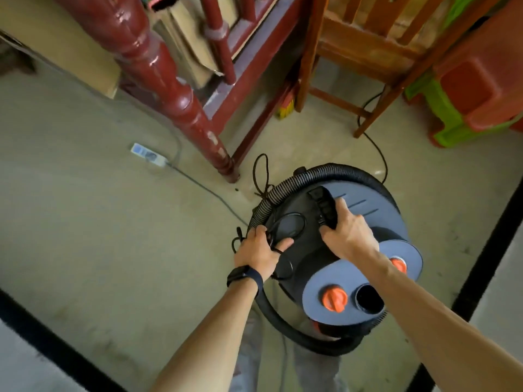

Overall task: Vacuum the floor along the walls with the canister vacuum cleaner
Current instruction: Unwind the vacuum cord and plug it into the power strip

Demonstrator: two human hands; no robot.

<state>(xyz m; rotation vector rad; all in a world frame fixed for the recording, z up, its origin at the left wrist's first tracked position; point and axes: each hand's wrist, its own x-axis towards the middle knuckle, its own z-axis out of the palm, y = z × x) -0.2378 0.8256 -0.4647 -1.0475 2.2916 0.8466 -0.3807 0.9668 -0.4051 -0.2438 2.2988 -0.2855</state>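
vacuum: the canister vacuum cleaner (368, 199) is right in front of the person over the bare grey floor (85, 222), close to the foot of a chunky red turned table leg (169, 89). It has a grey lid and a black body. Honestly can't tell if it's resting on the floor or lifted a bit
handle: the black carry handle (322, 200) runs across the top of the lid
right hand: the right hand (348, 233) is wrapped round the near end of that handle, fingers curled over it
left hand: the left hand (260, 250) is at the left edge of the lid, fingers closed on a bunch of loops of black power cord (291, 224), thumb lying on the lid. There's a dark wristband (242, 275) on that arm
hose: the ribbed hose (334, 169) curls round the far side of the lid, and a smooth black stretch loops round the near side low down
lid bits: two orange knobs (334, 299), one half hidden behind the right forearm, with a round open port (369, 299) between them
floor stuff: a white power strip (148, 155) lies left of the table leg, well apart from the vacuum, and a thin black cable (379, 154) snakes out from under a wooden chair (365, 52)
far right: green and orange plastic stools (467, 94) beside the chair
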